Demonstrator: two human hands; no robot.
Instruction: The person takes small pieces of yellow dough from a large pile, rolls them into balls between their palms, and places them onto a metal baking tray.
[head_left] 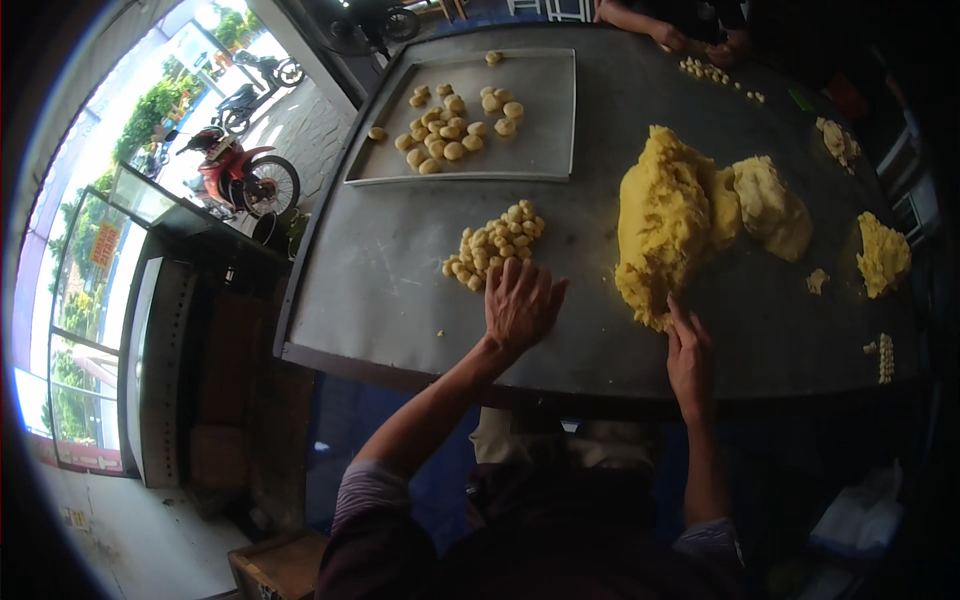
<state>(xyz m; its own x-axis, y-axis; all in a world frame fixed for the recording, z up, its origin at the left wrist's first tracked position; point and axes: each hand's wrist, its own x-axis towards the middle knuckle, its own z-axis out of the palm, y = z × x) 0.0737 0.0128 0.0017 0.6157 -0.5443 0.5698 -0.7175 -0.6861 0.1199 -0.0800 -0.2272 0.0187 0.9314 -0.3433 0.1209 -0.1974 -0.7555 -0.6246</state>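
Note:
A heap of small pale dough balls lies on the dark metal table, left of the middle. My left hand is at the heap's near edge, palm down, fingers apart and reaching toward the balls. Its fingertips are partly hidden. A big rough lump of yellow dough rests on the table to the right. My right hand is at the near end of this lump, fingers stretched out and their tips against it. Nothing shows in either hand. A paler dough lump leans against the yellow one.
A shallow metal tray at the far left holds round dough pieces. Another yellow dough piece, crumbs and a small row of pale balls lie at the right. Across the table, a person's hands work beside small dough pieces.

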